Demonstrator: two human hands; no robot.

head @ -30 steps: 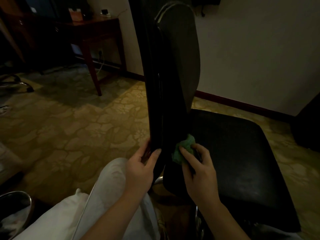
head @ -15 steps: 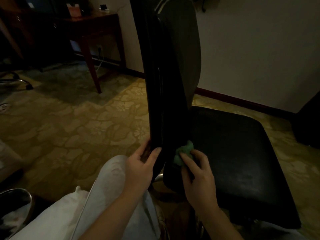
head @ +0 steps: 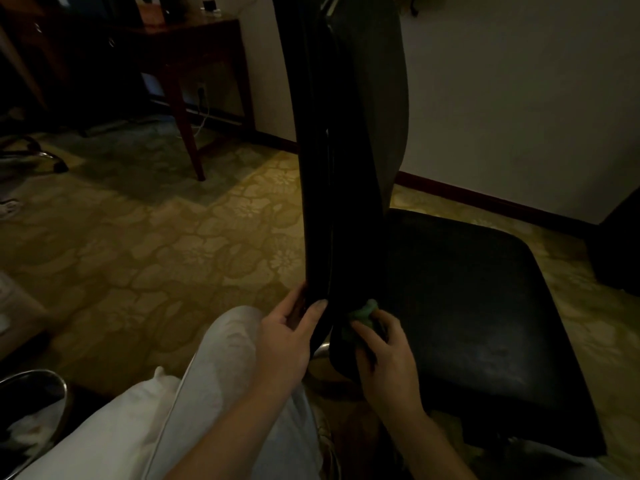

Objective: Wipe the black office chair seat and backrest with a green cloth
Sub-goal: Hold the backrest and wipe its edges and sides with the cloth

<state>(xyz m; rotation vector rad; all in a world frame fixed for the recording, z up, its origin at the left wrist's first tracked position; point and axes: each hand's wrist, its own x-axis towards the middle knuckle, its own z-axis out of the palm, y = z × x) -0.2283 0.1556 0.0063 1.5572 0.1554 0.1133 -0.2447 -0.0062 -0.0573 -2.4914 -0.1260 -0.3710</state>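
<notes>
The black chair's backrest (head: 346, 140) stands upright in the middle of the view, seen edge-on. Its black padded seat (head: 478, 306) spreads out to the right. My left hand (head: 287, 337) grips the backrest's lower left edge, thumb in front and fingers behind. A crumpled green cloth (head: 362, 315) is pressed into the gap where backrest meets seat. My right hand (head: 384, 355) holds that cloth, fingers curled over it. Most of the cloth is hidden under my fingers.
A wooden table (head: 194, 46) stands against the wall at the back left, with a cable by its leg. Patterned carpet (head: 145, 244) covers the floor. Another chair's base (head: 38, 154) is at the far left. My white-trousered knee (head: 221, 358) is below my left hand.
My right hand has pushed the green cloth down and deeper into the seat-backrest gap, so less of it shows. My left hand keeps its grip on the backrest edge.
</notes>
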